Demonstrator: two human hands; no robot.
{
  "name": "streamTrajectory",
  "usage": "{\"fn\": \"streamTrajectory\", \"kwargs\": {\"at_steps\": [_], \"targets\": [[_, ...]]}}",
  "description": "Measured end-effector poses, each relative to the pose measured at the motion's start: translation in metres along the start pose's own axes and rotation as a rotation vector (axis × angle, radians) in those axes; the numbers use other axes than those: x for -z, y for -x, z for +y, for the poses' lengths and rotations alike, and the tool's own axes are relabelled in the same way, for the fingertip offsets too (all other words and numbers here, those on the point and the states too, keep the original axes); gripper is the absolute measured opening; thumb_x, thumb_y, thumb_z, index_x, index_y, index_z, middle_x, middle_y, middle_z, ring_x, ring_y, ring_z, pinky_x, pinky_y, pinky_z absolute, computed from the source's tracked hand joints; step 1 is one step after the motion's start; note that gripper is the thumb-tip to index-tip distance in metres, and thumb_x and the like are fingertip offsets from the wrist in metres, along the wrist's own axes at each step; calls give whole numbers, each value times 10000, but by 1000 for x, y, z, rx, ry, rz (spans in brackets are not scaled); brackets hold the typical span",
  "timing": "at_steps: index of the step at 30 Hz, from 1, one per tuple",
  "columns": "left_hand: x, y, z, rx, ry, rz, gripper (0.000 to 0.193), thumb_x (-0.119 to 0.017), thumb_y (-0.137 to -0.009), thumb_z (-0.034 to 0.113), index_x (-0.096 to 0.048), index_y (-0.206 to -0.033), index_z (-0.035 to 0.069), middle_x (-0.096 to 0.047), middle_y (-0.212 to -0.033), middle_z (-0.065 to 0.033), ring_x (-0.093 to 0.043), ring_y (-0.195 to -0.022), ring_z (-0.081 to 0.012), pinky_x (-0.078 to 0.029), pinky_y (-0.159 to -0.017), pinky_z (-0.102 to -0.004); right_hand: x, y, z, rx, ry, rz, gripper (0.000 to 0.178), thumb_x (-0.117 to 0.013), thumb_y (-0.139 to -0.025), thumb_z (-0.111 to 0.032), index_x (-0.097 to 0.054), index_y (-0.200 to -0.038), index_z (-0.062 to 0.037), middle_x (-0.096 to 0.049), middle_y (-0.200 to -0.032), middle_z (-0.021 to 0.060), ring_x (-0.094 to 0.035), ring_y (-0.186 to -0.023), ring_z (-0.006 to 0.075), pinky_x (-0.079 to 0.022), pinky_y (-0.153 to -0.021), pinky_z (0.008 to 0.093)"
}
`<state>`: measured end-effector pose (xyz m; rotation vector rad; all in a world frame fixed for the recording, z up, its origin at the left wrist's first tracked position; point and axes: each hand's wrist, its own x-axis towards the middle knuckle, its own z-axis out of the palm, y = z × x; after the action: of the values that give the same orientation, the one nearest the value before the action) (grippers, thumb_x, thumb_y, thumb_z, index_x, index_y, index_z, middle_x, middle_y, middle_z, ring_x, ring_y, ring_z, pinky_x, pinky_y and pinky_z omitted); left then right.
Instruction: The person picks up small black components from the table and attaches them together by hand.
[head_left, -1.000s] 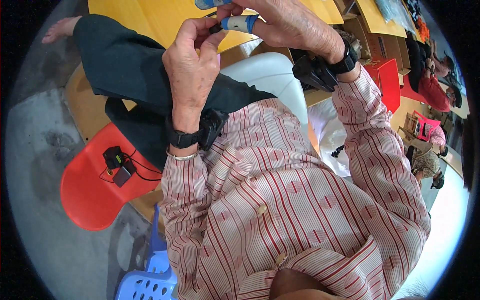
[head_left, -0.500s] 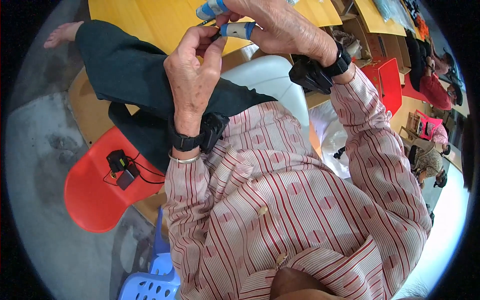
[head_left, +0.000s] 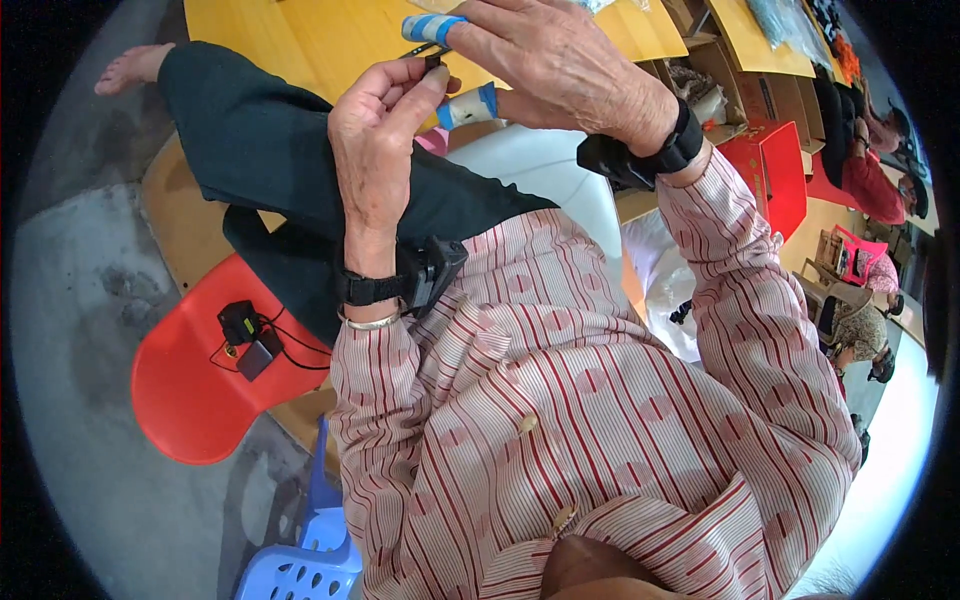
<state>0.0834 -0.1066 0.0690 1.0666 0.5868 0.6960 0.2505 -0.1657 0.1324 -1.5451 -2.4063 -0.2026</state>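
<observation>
Over the yellow table's near edge, my left hand (head_left: 380, 135) pinches a small black piece (head_left: 433, 62) between thumb and forefinger. The piece is mostly covered, so its kind does not show. My right hand (head_left: 565, 65) is close beside it, thumb and forefinger spread apart around the left fingertips. Blue-and-white tape wraps that forefinger (head_left: 432, 29) and thumb (head_left: 467, 108). A thin dark strip shows just under the taped forefinger; whether it joins the black piece I cannot tell. The other right fingers are partly cut off at the top.
The yellow table (head_left: 300, 40) lies ahead. A red chair (head_left: 195, 370) at left bears black devices with cables (head_left: 250, 340). A blue plastic seat (head_left: 300, 560) is below it. Cardboard boxes (head_left: 790, 100) and a red box (head_left: 765, 175) stand at right; other people sit farther off.
My right thumb and forefinger have spread apart, the thumb moving down from the left fingertips. The black piece now shows upright above my left thumb. Both wrists have turned slightly.
</observation>
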Motion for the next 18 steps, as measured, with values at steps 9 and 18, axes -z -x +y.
{"fn": "streamTrajectory", "kwargs": {"at_steps": [9,18], "targets": [[-4,1,0,-46,14,-31,194,-613,-843,95,-616,-962,-57,-658,-857,-94,-617,-769,-104,-464,-674,-188,-8,0,-4,68,20,31,523,-695,-711,-458,-518,-904,-5,-498,-797,76,-491,-807,223,-449,-665,338],[-2,3,1,-47,-7,-44,186,-603,-852,112,-627,-949,-45,-647,-832,-60,-582,-718,-70,-437,-621,-173,-11,3,-5,21,17,44,519,-686,-728,-463,-506,-907,-10,-507,-782,86,-511,-787,231,-452,-644,333]]}}
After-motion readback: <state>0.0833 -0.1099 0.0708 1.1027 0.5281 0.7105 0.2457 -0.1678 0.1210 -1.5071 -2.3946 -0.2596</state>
